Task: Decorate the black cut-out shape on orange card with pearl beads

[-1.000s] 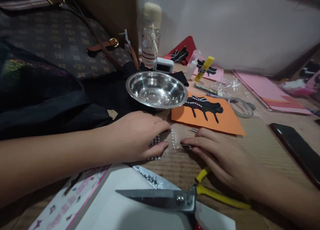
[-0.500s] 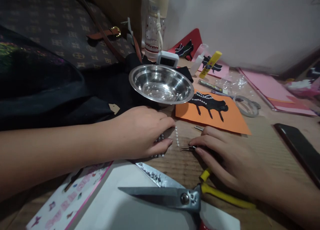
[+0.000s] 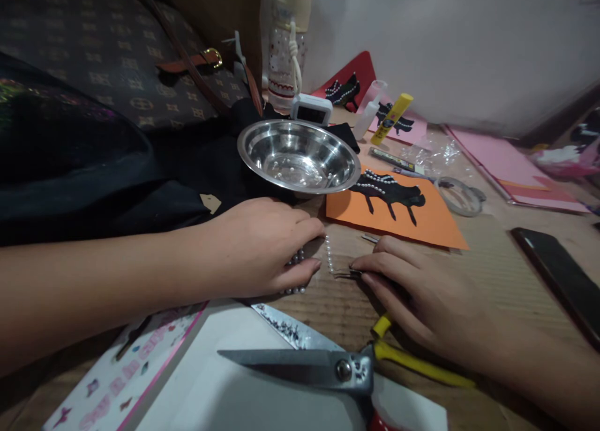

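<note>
My left hand point(image 3: 276, 250) is closed round a string of pearl beads point(image 3: 329, 253); some beads show between its fingers and below the thumb, and one short length hangs out toward the right. My right hand point(image 3: 412, 287) pinches a pair of tweezers point(image 3: 345, 274), whose tips are at the lower end of that bead length. Whether the tips grip a bead is too small to tell. Behind the hands, a steel bowl point(image 3: 300, 185) with a few loose beads overlaps an orange card point(image 3: 435, 228) bearing a black cut-out point(image 3: 398, 193) decorated with rows of pearls.
Scissors point(image 3: 300, 368) with yellow and red handles lie over white paper point(image 3: 187, 387) in front. A phone point(image 3: 557, 281) is at the right. Behind are a tape roll point(image 3: 462, 197), a yellow glue tube point(image 3: 392, 118), pink card point(image 3: 506, 162), a bottle point(image 3: 287, 62) and a bag point(image 3: 117, 56).
The tweezer tips have closed together at the end of the bead string. The whole view has shifted slightly; my left hand keeps its hold.
</note>
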{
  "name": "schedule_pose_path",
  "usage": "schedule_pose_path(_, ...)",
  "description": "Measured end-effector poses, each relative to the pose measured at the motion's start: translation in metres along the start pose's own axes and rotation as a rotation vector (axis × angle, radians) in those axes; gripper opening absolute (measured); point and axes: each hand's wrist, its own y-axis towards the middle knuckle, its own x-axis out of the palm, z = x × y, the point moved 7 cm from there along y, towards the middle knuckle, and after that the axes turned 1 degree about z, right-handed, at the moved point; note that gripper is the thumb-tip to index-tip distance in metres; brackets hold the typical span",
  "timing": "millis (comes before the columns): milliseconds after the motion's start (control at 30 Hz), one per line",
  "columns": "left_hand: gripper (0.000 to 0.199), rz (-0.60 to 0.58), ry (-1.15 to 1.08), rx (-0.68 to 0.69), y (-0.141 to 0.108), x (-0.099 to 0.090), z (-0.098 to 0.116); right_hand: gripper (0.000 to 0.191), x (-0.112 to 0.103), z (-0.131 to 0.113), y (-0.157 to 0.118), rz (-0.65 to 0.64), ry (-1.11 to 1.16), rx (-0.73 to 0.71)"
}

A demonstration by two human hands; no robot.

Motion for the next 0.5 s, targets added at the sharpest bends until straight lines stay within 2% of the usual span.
schedule_pose_path(500, 0.031, -0.013, -0.002, -0.005, 0.0012, 0.0, 0.0005, 0.016, -0.0076, -0.0028, -0.0007, 0.072, 0.03, -0.019)
